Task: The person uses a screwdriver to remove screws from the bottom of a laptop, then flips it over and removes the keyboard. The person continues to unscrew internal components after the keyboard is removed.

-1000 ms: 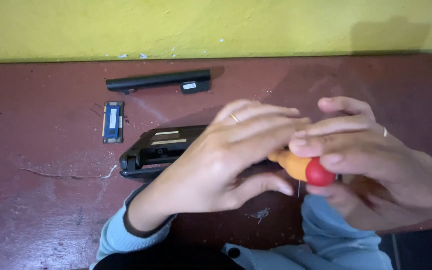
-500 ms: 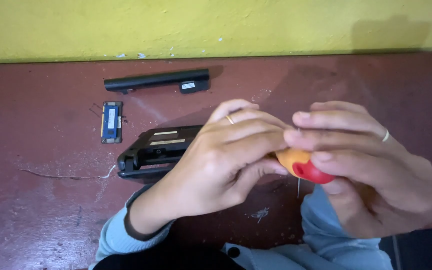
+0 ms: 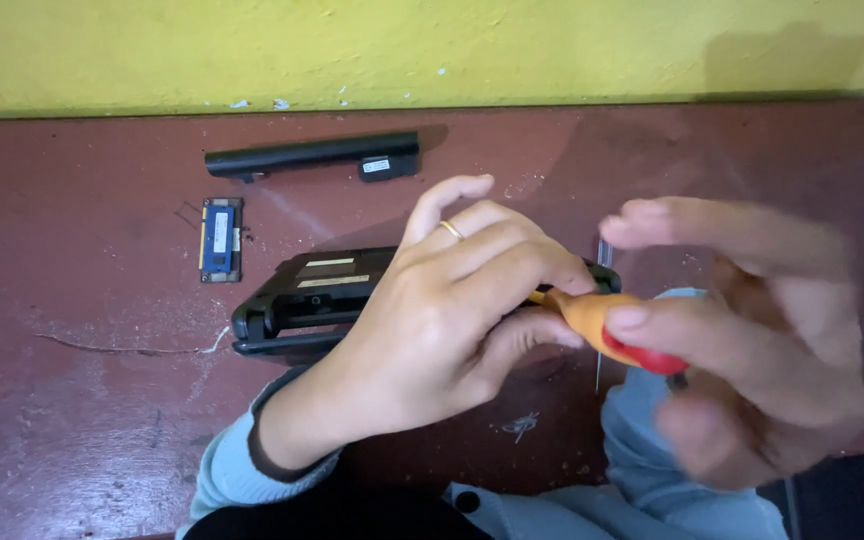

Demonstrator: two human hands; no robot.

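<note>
The right hand, blurred, has loosened since a moment ago; its grip now pinches the orange-red screwdriver handle with upper fingers lifted. The left hand stays pressed on the black laptop base, grip around the handle's tip.

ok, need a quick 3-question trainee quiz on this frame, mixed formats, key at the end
1. True or false: the long black battery bar lies between the wall and the black laptop.
2. Multiple choice: the screwdriver handle in the right hand is: A) blue and white, B) orange and red, C) all black.
3. Fill in: the small blue memory module lies on the table to the ____ of the laptop in the picture.

Key: 1 true. 2 B. 3 left. Note: the left hand covers the laptop's right part, and the right hand is motion-blurred.
</note>
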